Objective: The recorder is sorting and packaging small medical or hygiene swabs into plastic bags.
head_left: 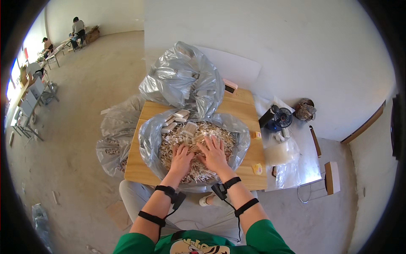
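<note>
Both my hands reach into an open grey plastic bag [150, 146] full of loose cotton swabs [220, 135] with thin wooden sticks and white tips. My left hand [181, 161] rests on the heap, its fingers apart and the tips partly sunk among the sticks. Beside it, my right hand [214, 155] lies with fingers spread over swabs in the middle of the pile. Some sticks line up between the two hands. Just beyond them lies a flat bundle of swabs [190, 128]. Several small white packs [182, 114] sit at the bag's far left rim.
The bag stands on a wooden table [139, 169]. Behind it is a second bulging grey bag [177, 76], with a pink-framed device [230, 86] alongside. More bags [116, 148] are left of the table. A small black fan [283, 117] and clear plastic bags [283, 154] occupy the right-hand side table.
</note>
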`<move>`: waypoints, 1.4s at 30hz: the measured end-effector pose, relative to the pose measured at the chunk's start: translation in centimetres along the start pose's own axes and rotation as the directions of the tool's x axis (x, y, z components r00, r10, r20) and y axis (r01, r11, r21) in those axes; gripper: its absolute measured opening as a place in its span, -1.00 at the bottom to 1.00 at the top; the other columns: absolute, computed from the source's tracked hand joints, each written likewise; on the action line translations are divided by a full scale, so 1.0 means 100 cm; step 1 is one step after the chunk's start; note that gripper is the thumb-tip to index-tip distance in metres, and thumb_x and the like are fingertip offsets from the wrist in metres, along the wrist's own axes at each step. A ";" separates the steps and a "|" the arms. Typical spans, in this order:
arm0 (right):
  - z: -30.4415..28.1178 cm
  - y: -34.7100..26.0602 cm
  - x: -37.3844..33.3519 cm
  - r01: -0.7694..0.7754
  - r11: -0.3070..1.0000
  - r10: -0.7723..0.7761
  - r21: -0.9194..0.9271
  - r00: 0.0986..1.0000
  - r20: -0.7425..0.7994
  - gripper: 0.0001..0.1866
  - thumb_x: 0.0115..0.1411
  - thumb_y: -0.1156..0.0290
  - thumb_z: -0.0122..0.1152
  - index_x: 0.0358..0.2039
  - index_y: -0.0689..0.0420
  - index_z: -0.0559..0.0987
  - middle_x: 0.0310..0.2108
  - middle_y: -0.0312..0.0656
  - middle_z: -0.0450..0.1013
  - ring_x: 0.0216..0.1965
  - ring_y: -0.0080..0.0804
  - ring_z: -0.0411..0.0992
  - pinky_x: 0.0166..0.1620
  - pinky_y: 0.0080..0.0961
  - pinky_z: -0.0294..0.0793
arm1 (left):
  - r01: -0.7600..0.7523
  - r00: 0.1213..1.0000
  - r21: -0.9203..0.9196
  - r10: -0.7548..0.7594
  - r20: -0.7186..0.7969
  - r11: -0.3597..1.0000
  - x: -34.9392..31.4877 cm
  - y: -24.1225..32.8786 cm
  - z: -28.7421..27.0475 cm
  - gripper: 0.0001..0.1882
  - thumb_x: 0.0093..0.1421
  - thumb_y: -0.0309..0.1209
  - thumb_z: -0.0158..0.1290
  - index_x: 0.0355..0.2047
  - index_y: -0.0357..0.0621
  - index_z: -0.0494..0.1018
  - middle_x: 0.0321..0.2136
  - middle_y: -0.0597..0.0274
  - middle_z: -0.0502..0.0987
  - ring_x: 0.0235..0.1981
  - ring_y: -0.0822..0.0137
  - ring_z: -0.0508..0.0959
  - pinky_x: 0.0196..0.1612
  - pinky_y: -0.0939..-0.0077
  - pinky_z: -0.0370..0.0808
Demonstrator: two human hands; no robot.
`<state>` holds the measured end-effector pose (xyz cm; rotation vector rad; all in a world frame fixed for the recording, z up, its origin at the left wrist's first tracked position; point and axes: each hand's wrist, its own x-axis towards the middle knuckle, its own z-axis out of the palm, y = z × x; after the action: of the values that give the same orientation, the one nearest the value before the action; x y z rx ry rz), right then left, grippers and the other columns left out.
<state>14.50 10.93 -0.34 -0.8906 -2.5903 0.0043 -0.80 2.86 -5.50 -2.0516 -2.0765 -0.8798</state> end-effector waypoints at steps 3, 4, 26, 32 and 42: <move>0.016 0.009 0.006 0.048 0.999 -0.047 -0.021 0.998 0.044 -0.50 0.06 0.08 0.14 0.02 -0.07 0.39 0.14 -0.15 0.14 0.21 -0.06 0.01 0.17 0.15 -0.04 | 0.009 0.999 -0.021 -0.009 0.036 1.000 -0.004 -0.010 -0.010 -0.78 -0.02 -0.44 0.06 -0.30 -0.03 0.47 -0.12 0.16 0.39 0.07 0.07 0.25 0.16 -0.03 0.08; 0.019 0.014 0.006 -0.014 0.999 0.016 -0.039 0.998 0.055 -0.49 0.07 0.06 0.13 0.02 -0.07 0.38 0.14 -0.15 0.14 0.21 -0.06 0.01 0.17 0.14 -0.04 | 0.012 0.999 -0.016 -0.011 0.037 1.000 -0.004 -0.014 -0.014 -0.78 -0.02 -0.44 0.06 -0.30 -0.03 0.47 -0.12 0.16 0.39 0.07 0.07 0.25 0.16 -0.03 0.08; 0.018 0.033 0.022 0.018 0.997 -0.018 0.072 1.000 -0.003 -0.57 -0.05 0.36 0.19 -0.08 -0.09 0.46 0.02 -0.10 0.21 0.16 -0.05 0.07 0.14 0.17 0.00 | 0.442 0.849 0.114 -0.456 0.265 0.890 0.116 -0.031 0.023 -0.53 -0.04 -0.20 0.15 -0.16 -0.21 0.40 -0.13 0.01 0.40 0.00 0.03 0.32 0.02 0.20 0.27; 0.016 0.061 0.012 -0.230 0.973 0.229 0.001 0.973 0.029 -0.60 0.00 0.27 0.18 -0.08 -0.10 0.47 0.05 -0.11 0.20 0.16 -0.07 0.06 0.12 0.21 0.00 | 0.515 0.761 0.132 -0.523 0.384 0.847 0.126 -0.037 0.029 -0.36 -0.14 0.06 0.18 -0.17 -0.18 0.46 -0.10 0.05 0.38 0.01 0.10 0.32 0.03 0.24 0.24; 0.025 0.025 -0.008 -0.269 0.963 0.265 0.018 0.958 0.105 -0.53 0.03 0.19 0.15 0.02 -0.17 0.40 0.16 -0.23 0.13 0.22 -0.08 0.00 0.12 0.25 0.01 | 0.699 0.711 -0.234 -0.624 0.323 0.675 0.142 -0.045 0.071 -0.33 -0.20 0.11 0.17 -0.26 -0.23 0.50 -0.17 -0.04 0.44 -0.06 0.05 0.38 0.01 0.23 0.29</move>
<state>15.59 12.79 -3.26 -1.2514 -2.5321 0.1708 -4.03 18.98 -6.49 -1.5190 -3.0892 -1.2193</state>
